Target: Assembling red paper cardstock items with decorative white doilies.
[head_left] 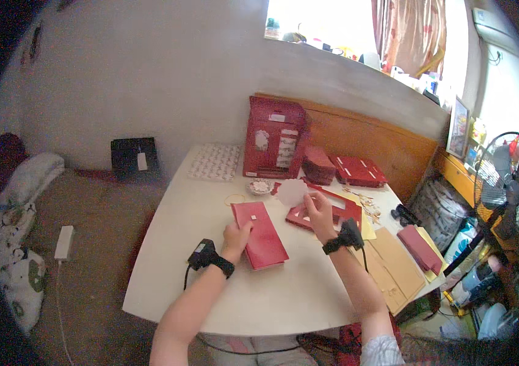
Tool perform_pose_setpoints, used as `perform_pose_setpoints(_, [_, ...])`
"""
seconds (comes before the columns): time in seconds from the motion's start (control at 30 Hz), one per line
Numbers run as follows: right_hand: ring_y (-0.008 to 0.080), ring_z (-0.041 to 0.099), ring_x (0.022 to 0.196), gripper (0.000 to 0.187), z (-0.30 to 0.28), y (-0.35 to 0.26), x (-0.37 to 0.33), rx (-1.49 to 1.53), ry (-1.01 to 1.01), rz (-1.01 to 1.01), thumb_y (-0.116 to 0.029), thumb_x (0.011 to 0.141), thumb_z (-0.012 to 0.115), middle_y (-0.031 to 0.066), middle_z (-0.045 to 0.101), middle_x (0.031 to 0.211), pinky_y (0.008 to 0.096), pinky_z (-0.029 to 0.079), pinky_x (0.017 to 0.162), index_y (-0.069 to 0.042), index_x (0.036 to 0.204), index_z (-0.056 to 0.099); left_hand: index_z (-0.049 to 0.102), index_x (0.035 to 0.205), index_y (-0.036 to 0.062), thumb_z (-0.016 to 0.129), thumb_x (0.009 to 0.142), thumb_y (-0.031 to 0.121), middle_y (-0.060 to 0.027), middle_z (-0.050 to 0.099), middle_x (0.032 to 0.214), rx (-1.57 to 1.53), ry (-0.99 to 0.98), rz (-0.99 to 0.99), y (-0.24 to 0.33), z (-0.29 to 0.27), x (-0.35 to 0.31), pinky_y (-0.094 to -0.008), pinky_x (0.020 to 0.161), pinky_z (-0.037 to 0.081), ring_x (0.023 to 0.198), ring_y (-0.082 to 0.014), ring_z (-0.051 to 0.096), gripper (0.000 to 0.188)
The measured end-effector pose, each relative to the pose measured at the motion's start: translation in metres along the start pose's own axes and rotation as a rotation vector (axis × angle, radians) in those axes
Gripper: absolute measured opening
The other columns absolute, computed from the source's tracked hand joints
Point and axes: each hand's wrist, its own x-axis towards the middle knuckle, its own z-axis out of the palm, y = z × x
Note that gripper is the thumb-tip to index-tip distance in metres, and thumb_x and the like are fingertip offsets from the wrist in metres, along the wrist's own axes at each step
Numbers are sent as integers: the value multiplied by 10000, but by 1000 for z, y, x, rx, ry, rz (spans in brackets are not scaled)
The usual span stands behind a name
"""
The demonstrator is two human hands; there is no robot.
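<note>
My left hand [235,239] grips the left edge of a flat red cardboard piece [264,243], with its thumb on top. A small white square [254,218] shows near the far end of that piece. My right hand [319,210] pinches a pale, scallop-edged paper label [291,191] by its right side, held above the table. Under and behind the right hand lies a red cardboard piece with cut-out windows [350,213]. A small pile of patterned white pieces [259,186] sits just left of the label. Beside it lies a thin yellow loop [234,199].
At the back of the white table [174,244] stand a tall red box [272,137], a patterned sheet [215,161] and red stacks [359,171]. Tan cardboard [399,262] and dark red sheets [419,249] lie right. A black fan [508,183] stands beyond the right edge.
</note>
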Motion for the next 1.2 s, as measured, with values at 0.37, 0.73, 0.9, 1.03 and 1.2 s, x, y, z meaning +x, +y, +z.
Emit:
perform_pose_setpoints(0.37, [105, 530, 544, 192, -35, -9, -62, 409, -67, 269, -208, 879, 458, 73, 563, 680, 217, 460, 494, -23, 919, 486, 604, 759, -43, 554, 697, 217, -98, 612, 678, -174, -50, -53, -11, 3, 1, -308, 582, 439, 627, -159, 577, 272])
perform_pose_setpoints(0.73, [153, 545, 867, 148, -24, -6, -68, 524, -83, 287, -174, 865, 464, 77, 529, 927, 278, 470, 744, -38, 923, 475, 603, 755, -38, 550, 702, 210, -101, 607, 681, -209, -66, -53, -20, 2, 3, -305, 591, 437, 633, -158, 570, 259])
perform_pose_setpoints(0.9, [134, 536, 830, 351, -20, 14, -68, 120, -89, 26, -104, 750, 638, 67, 493, 945, 270, 471, 740, -23, 1019, 428, 599, 745, -28, 547, 705, 209, -80, 602, 688, -198, -85, -21, -16, 1, 2, -289, 584, 428, 633, -136, 555, 245])
perform_pose_setpoints(1.03, [163, 534, 898, 446, -16, 10, -71, -61, -74, -35, 11, 743, 594, 94, 436, 1041, 269, 484, 755, -25, 1103, 334, 598, 748, -24, 546, 707, 208, -70, 602, 697, -197, -95, -39, -7, 0, -4, -277, 590, 425, 642, -130, 550, 241])
perform_pose_setpoints(1.2, [229, 530, 962, 516, -9, -11, -72, 166, -97, 18, 26, 749, 581, 138, 457, 1063, 301, 497, 742, -19, 1153, 263, 570, 882, 5, 521, 747, 199, -21, 570, 777, -191, -188, -65, -1, -5, -7, -252, 630, 413, 682, -118, 520, 242])
